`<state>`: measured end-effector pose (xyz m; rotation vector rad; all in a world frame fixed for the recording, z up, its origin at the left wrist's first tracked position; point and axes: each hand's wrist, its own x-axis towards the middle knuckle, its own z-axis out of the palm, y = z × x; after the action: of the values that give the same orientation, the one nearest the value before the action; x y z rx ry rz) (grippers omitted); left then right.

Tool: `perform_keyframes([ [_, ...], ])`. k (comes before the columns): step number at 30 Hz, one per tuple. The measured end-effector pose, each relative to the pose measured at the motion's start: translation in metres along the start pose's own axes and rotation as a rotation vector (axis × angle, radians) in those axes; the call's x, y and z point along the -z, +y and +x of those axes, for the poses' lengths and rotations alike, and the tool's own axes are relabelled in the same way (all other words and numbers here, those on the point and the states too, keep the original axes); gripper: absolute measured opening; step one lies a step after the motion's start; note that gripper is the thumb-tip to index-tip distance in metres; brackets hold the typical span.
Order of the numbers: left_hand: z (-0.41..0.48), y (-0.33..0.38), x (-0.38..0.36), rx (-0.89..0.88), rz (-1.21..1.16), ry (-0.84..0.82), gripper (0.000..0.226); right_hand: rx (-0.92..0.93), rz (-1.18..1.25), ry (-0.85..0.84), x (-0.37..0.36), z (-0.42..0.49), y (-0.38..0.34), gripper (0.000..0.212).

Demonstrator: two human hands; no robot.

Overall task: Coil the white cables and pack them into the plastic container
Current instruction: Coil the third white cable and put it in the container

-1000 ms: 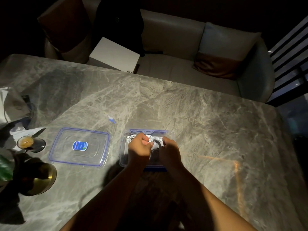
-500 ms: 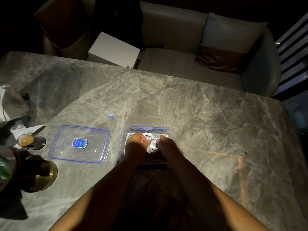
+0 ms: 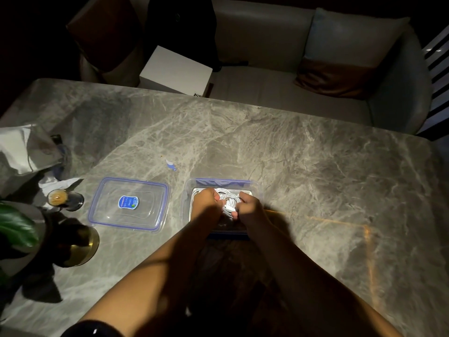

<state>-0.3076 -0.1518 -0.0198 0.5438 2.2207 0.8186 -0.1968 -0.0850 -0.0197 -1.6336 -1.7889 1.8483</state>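
2 hands work inside the clear container (image 3: 223,183), which sits on the marble table (image 3: 315,178) near its front edge. The white cables (image 3: 227,199) lie bundled inside it. The left hand (image 3: 206,203) has its fingers curled over the bundle's left side. The right hand (image 3: 250,206) is curled too, gripping strands on the right. The blue-rimmed lid (image 3: 128,205) lies flat just left of the container, not touching it.

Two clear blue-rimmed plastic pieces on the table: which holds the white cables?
The container on the right, cables inside; the lid to its left bears only a blue sticker.
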Motion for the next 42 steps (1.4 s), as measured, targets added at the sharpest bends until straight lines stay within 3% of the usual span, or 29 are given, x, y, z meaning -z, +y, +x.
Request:
perform_keyframes([
  [7,-0.004,0.002,0.004,0.016,-0.146,-0.059,0.019,-0.011,-0.026,-0.013,-0.002,0.019,0.020,0.012],
  [11,-0.001,0.001,0.003,0.048,-0.208,-0.094,0.017,0.004,-0.029,-0.015,-0.008,0.033,0.040,0.035],
  [17,-0.007,0.005,0.005,0.068,-0.227,-0.094,0.022,-0.009,-0.005,0.043,-0.005,0.012,0.015,0.062],
  [19,-0.007,0.006,0.005,0.071,-0.230,-0.104,0.022,-0.035,-0.014,0.050,-0.005,0.009,0.012,0.059],
  [24,-0.008,0.016,0.009,0.086,-0.140,-0.116,0.022,-0.114,0.056,-0.025,-0.002,0.000,-0.009,0.016],
  [29,-0.009,0.017,0.010,0.096,-0.085,-0.105,0.019,-0.106,-0.047,0.043,0.001,-0.001,-0.016,0.047],
  [38,-0.023,0.019,0.022,-0.060,0.072,-0.040,0.012,-0.170,0.023,-0.009,0.015,-0.024,-0.022,0.044],
  [42,-0.035,0.025,0.032,-0.092,0.099,-0.066,0.016,-0.099,0.011,-0.029,0.021,-0.045,-0.028,0.040],
])
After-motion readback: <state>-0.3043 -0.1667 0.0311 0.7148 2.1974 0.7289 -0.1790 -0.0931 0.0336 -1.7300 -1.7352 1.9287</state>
